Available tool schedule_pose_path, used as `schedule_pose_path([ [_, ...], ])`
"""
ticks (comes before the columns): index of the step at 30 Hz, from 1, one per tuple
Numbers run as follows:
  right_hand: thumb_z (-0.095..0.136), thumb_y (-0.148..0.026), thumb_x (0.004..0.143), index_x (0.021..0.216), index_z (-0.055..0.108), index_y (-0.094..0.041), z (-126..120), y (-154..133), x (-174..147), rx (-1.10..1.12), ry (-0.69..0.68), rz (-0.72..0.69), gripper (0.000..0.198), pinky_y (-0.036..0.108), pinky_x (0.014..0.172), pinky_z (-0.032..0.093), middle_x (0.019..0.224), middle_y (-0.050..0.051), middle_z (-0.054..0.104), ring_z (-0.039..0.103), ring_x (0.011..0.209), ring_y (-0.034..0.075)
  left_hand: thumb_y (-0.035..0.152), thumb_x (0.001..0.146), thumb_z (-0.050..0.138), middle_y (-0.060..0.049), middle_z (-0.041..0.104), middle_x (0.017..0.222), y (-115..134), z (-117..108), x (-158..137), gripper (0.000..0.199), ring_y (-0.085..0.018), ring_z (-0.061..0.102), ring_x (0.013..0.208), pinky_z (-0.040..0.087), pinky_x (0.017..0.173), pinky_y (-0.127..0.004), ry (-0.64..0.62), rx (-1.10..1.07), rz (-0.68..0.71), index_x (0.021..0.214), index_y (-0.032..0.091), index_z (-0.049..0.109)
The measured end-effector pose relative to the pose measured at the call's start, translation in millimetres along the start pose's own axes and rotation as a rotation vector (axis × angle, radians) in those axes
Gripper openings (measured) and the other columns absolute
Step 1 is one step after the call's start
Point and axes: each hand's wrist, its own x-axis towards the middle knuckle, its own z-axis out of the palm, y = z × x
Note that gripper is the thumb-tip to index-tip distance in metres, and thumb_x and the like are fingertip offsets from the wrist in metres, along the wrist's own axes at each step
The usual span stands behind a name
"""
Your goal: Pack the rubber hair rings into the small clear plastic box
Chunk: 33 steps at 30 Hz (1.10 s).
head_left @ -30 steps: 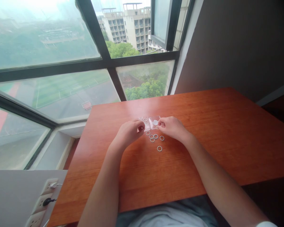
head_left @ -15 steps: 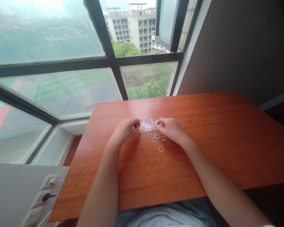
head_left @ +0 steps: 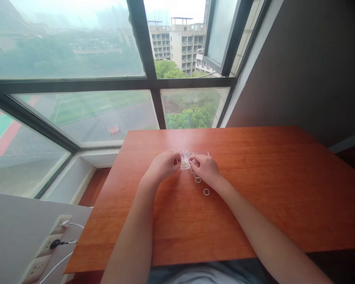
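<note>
Left hand (head_left: pixel 165 165) at the left edge of a small clear box (head_left: pixel 187 166), fingers curled in, thumb tip close to the index finger, small gap at most. Looks like it steadies or touches the box edge; contact hard to confirm, and whether anything is gripped can't be made out. Right hand (head_left: pixel 206 169) over the right part of the box, thumb and fingers brought together in a pinch, tips above the box; too small to say if a ring is between them.

Box sits on the reddish-brown tabletop (head_left: pixel 177 232), near the window-side edge, between the two hands. Gold-toned rings (head_left: pixel 184 164) lie in its front left compartment; more small pieces, some reddish, in the back part, detail blurred. A clear flat edge shows beyond the right hand, partly hidden by it.

Pale rings (head_left: pixel 206 189) lie loose on the tabletop, on the person's side of the box: one apart, nearest the person, the others bunched just beside the right hand, partly covered by it.

Window (head_left: pixel 106 116) behind the tabletop, with a building (head_left: pixel 192 45) outside. Wall sockets (head_left: pixel 37 268) lower left, with plugs and a white cable (head_left: pixel 55 267).
</note>
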Motion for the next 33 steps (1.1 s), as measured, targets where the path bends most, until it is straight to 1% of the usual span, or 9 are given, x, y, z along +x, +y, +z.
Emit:
schedule_pose_path([
  [4, 0.054, -0.028, 0.084, 0.094, 0.071, -0.024, -5, 9, -2, -0.003, 0.010, 0.012, 0.020, 0.023, 0.067, 0.037, 0.073, -0.001, 0.068, 0.059, 0.070, 0.014, 0.020, 0.078, 0.049, -0.002, 0.068, 0.072, 7, 2, 1, 0.016, -0.012, 0.054, 0.060, 0.033, 0.055, -0.022, -0.025, 0.027, 0.018, 0.075, 0.019, 0.066],
  [8, 0.056, -0.029, 0.082, 0.091, 0.071, -0.024, -12, 16, -4, -0.017, 0.016, 0.023, 0.018, 0.024, 0.063, 0.036, 0.072, -0.001, 0.068, 0.059, 0.068, 0.015, 0.020, 0.079, 0.050, -0.002, 0.070, 0.078, 24, 9, 4, 0.020, -0.013, 0.057, 0.063, 0.036, 0.057, -0.023, -0.133, 0.041, 0.065, 0.080, 0.022, 0.070],
  [12, 0.056, -0.029, 0.082, 0.086, 0.071, -0.025, -23, 22, -6, -0.054, -0.049, -0.001, 0.017, 0.024, 0.059, 0.033, 0.068, 0.000, 0.067, 0.057, 0.065, 0.015, 0.019, 0.080, 0.049, -0.004, 0.071, 0.079, 43, 14, 5, 0.023, -0.017, 0.061, 0.068, 0.039, 0.059, -0.025, -0.184, 0.159, 0.030, 0.084, 0.024, 0.072],
  [16, 0.056, -0.030, 0.083, 0.085, 0.072, -0.025, -36, 23, -8, -0.099, -0.099, -0.009, 0.016, 0.024, 0.058, 0.031, 0.069, 0.000, 0.068, 0.056, 0.064, 0.014, 0.020, 0.083, 0.047, -0.006, 0.072, 0.083, 53, 16, 7, 0.025, -0.021, 0.064, 0.076, 0.043, 0.063, -0.027, -0.223, 0.274, 0.005, 0.085, 0.024, 0.071],
  [19, 0.056, -0.030, 0.084, 0.087, 0.072, -0.025, -42, 21, -8, -0.105, -0.115, -0.001, 0.017, 0.024, 0.058, 0.031, 0.074, 0.000, 0.069, 0.057, 0.067, 0.014, 0.020, 0.083, 0.047, -0.007, 0.072, 0.087, 56, 18, 8, 0.024, -0.022, 0.066, 0.078, 0.044, 0.064, -0.028, -0.236, 0.328, -0.003, 0.087, 0.023, 0.070],
  [22, 0.056, -0.031, 0.084, 0.089, 0.073, -0.025, -45, 20, -8, -0.115, -0.134, 0.005, 0.018, 0.024, 0.058, 0.031, 0.076, 0.000, 0.070, 0.058, 0.068, 0.014, 0.022, 0.084, 0.048, -0.007, 0.071, 0.087, 56, 20, 9, 0.022, -0.022, 0.066, 0.076, 0.045, 0.064, -0.028, -0.242, 0.343, -0.025, 0.088, 0.023, 0.070],
  [29, 0.055, -0.031, 0.085, 0.091, 0.073, -0.026, -46, 23, -7, -0.162, -0.161, 0.029, 0.019, 0.024, 0.061, 0.034, 0.082, 0.001, 0.072, 0.061, 0.075, 0.015, 0.022, 0.087, 0.047, -0.007, 0.071, 0.090, 54, 21, 10, 0.024, -0.020, 0.065, 0.080, 0.045, 0.069, -0.027, -0.262, 0.302, -0.057, 0.092, 0.024, 0.070],
  [33, 0.055, -0.032, 0.086, 0.092, 0.074, -0.027, -47, 24, -7, -0.174, -0.175, 0.040, 0.021, 0.024, 0.062, 0.036, 0.084, 0.002, 0.072, 0.062, 0.077, 0.016, 0.021, 0.086, 0.048, -0.006, 0.071, 0.091, 52, 21, 11, 0.023, -0.020, 0.065, 0.081, 0.045, 0.068, -0.026, -0.271, 0.282, -0.049, 0.090, 0.024, 0.070],
])
